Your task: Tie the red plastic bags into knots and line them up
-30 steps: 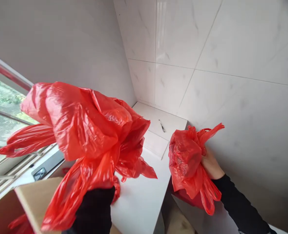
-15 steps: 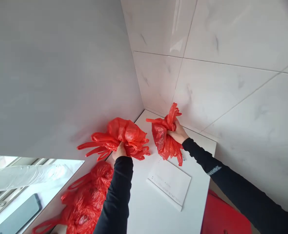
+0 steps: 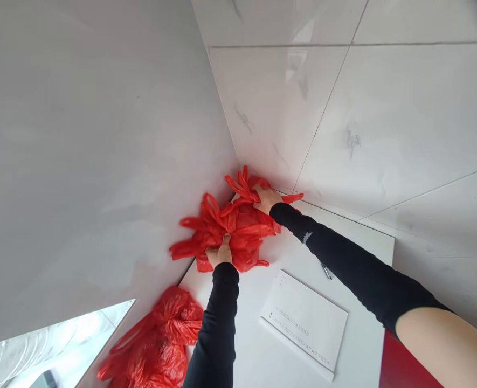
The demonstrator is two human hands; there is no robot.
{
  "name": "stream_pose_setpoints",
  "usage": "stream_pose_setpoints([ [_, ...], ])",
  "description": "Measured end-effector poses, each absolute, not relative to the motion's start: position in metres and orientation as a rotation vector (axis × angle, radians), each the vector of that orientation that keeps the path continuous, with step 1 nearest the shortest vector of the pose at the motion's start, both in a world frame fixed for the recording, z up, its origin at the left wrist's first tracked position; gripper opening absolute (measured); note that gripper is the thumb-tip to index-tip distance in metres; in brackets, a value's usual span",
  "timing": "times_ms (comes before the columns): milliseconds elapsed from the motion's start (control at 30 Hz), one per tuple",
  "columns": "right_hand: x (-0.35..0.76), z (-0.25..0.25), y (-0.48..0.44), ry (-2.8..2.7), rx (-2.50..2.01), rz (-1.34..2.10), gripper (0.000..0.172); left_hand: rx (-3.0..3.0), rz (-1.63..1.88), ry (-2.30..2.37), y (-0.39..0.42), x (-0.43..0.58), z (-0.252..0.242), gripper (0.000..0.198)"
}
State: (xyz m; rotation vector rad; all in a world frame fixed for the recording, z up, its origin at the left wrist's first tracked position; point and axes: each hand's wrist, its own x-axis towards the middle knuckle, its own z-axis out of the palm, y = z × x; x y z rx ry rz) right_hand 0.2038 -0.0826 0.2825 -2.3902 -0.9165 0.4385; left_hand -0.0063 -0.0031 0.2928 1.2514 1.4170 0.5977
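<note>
My left hand (image 3: 221,251) is closed on a bunch of red plastic bags (image 3: 244,245) with loop handles, the thumb lying over the gathered middle. My right hand (image 3: 265,198) grips a second bunch of red plastic bags (image 3: 244,186) at the far corner of the white table (image 3: 246,334). The two bunches touch, and where one ends and the other begins is hard to tell. Most of the fingers of both hands are hidden in the plastic.
More red plastic bags (image 3: 161,339) lie at the table's left side. A printed paper pad (image 3: 305,323) rests on the table, with a pen (image 3: 326,271) partly under my right forearm. A grey panel (image 3: 101,161) and a tiled wall (image 3: 343,134) meet behind. Something red (image 3: 403,364) stands at the lower right.
My right hand has carried its bunch left and back into the corner. My left hand has brought its bunch right, up against the other. The view has shifted slightly.
</note>
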Motion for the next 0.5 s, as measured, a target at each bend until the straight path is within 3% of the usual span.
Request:
stream_pose_setpoints([
  [167, 0.204, 0.295, -0.105, -1.031, -2.37, 0.337, 0.067, 1.198, 0.495, 1.302, -0.004, -0.038, 0.321, 0.055],
  [333, 0.163, 0.279, -0.199, -0.937, -2.18, -0.011, 0.043, 1.44, 0.512, 1.383, -0.029, -0.103, 0.308, 0.063],
  [500, 0.087, 0.229, -0.337, -1.007, -2.209, 0.069, 0.037, 1.712, 0.349, 1.255, -0.042, -0.091, 0.262, 0.068],
])
